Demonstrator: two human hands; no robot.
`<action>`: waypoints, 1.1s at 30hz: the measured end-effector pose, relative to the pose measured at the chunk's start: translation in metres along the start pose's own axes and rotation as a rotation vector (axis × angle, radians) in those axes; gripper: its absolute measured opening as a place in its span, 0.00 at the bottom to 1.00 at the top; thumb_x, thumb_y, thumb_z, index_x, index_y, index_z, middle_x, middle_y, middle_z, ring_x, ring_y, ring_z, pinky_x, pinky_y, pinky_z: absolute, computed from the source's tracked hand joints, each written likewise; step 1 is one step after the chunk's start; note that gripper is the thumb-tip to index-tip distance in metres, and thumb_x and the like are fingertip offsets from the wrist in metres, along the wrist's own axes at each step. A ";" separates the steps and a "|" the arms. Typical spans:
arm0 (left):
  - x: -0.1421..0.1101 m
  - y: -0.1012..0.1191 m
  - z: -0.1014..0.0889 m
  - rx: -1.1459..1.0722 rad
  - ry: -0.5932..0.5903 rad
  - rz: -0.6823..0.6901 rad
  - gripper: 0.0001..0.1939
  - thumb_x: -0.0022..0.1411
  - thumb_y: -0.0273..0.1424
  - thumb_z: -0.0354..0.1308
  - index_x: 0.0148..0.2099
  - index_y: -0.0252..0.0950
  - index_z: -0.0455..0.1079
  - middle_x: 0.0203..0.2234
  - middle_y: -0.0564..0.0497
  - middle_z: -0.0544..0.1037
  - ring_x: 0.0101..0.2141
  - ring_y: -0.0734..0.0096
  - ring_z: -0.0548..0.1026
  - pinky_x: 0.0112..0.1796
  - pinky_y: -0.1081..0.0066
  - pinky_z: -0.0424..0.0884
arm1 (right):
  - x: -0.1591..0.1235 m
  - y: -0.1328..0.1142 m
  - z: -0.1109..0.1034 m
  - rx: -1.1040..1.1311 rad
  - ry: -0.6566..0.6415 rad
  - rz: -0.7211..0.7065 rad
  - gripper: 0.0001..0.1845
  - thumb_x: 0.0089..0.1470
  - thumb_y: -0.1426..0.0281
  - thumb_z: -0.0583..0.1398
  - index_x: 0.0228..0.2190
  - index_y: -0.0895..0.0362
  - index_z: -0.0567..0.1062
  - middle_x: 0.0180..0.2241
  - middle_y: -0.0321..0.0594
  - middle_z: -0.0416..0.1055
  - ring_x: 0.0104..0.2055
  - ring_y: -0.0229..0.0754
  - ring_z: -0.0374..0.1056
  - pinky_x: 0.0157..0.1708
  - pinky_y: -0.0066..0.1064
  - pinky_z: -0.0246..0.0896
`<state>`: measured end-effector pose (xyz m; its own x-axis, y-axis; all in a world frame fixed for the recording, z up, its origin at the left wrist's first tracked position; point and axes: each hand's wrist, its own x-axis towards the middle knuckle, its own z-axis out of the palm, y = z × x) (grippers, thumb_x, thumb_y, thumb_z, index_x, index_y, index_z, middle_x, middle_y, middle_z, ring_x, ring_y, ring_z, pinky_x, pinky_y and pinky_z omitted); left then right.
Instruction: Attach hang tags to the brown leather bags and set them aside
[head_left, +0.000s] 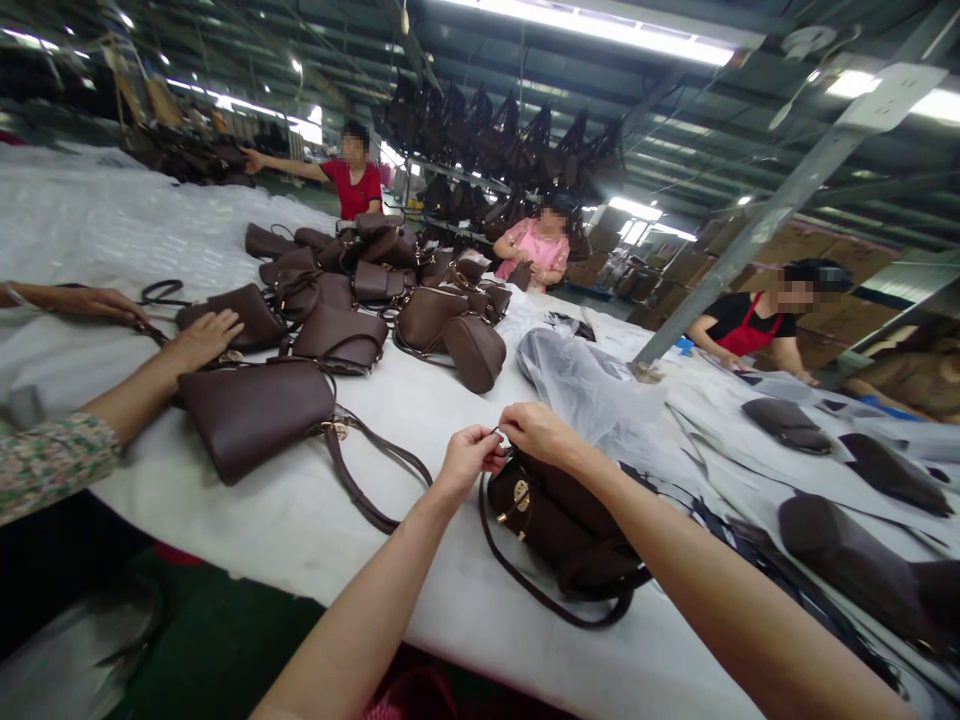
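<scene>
Dark brown bag [536, 510] lies on white tabletop [427, 415], under both forearms. Left hand [471, 462] and right hand [541, 435] meet at its top edge, fingers pinching thin dark cord [496, 431]. Second bag [255, 415] lies left; bag pile [337, 335] beyond, then person in pink [541, 245], hanging bags [510, 140].

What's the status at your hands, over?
Left hand and right hand close together, pinching a thin dark cord. Brown bag on table, just under them. Clear plastic just beyond.

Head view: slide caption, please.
Left hand and right hand hold a thin dark strand by a dark brown handbag with a gold emblem.
</scene>
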<state>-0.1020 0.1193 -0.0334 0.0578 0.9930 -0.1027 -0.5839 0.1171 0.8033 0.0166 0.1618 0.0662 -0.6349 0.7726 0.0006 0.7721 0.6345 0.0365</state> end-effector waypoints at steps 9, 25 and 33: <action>0.010 0.001 -0.023 -0.362 -0.155 -0.048 0.15 0.46 0.33 0.71 0.30 0.32 0.68 0.22 0.55 0.71 0.25 0.77 0.71 0.30 0.75 0.66 | -0.035 -0.041 0.005 -0.284 -0.035 -0.385 0.12 0.61 0.76 0.52 0.35 0.58 0.75 0.33 0.44 0.74 0.35 0.41 0.69 0.29 0.28 0.54; 0.024 -0.004 -0.031 -0.614 -0.205 -0.113 0.11 0.54 0.24 0.57 0.41 0.31 0.74 0.24 0.53 0.71 0.24 0.77 0.69 0.30 0.74 0.67 | -0.033 -0.051 0.021 -0.499 -0.253 -0.293 0.09 0.56 0.80 0.57 0.34 0.60 0.77 0.39 0.52 0.74 0.34 0.44 0.72 0.28 0.31 0.62; 0.029 -0.019 -0.018 -0.614 -0.164 -0.087 0.17 0.52 0.19 0.61 0.46 0.34 0.74 0.31 0.52 0.77 0.26 0.79 0.74 0.29 0.78 0.70 | -0.034 -0.027 0.007 -0.017 0.002 -0.088 0.11 0.54 0.68 0.64 0.40 0.55 0.74 0.41 0.40 0.75 0.38 0.41 0.72 0.31 0.27 0.59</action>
<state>-0.1036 0.1453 -0.0619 0.2201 0.9752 -0.0221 -0.9264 0.2160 0.3084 0.0170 0.1184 0.0586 -0.7004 0.7138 -0.0010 0.7127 0.6994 0.0536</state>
